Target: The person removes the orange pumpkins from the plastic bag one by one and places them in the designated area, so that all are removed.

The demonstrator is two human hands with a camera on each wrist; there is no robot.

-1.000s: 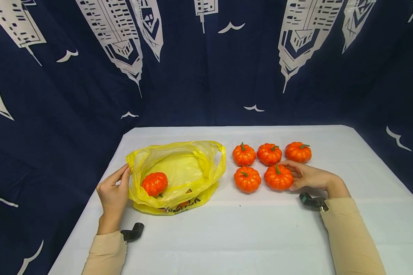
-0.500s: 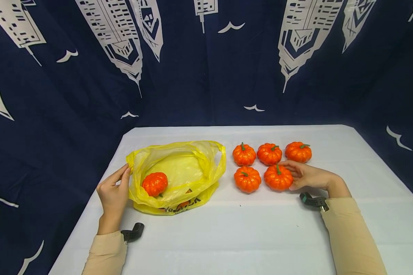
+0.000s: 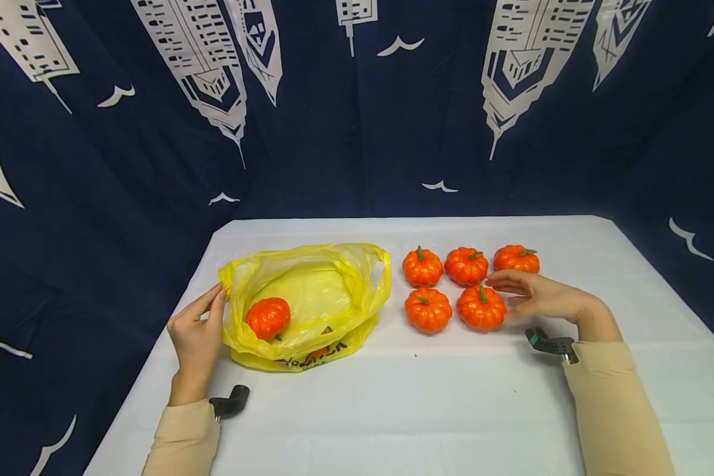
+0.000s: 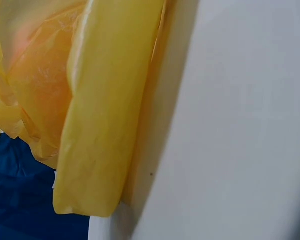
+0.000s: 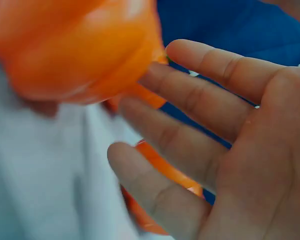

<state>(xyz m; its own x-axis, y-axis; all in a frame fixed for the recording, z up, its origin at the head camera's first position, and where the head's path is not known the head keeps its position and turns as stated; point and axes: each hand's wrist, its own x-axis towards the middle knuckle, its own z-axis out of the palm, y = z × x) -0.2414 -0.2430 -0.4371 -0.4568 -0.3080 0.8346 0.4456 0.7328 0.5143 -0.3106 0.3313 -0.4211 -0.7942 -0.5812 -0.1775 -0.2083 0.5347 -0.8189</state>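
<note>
My left hand [image 3: 198, 337] pinches the left rim of a yellow plastic bag [image 3: 309, 264] between thumb and fingers. The bag lies with its mouth spread, and one small orange pumpkin [image 3: 268, 318] sits inside it. In the left wrist view only the yellow bag [image 4: 102, 110] shows, with orange glimpsed through the plastic. My right hand [image 3: 541, 295] is just right of the nearest right pumpkin [image 3: 480, 309], its fingers extended. In the right wrist view the spread fingers [image 5: 190, 100] stand beside the orange pumpkin [image 5: 75, 45], not wrapped around it.
Beside the bag, another front pumpkin [image 3: 428, 311] stands left of the one near my right hand. Behind lies a row: a left pumpkin [image 3: 422, 268], a middle pumpkin [image 3: 466, 267] and a right pumpkin [image 3: 516, 258]. All rest on a white table [image 3: 416, 410] before a dark blue curtain [image 3: 357, 132].
My right hand has let go of the front right pumpkin and drawn slightly to the right, its fingers loosened. The left hand and the bag have stayed put.
</note>
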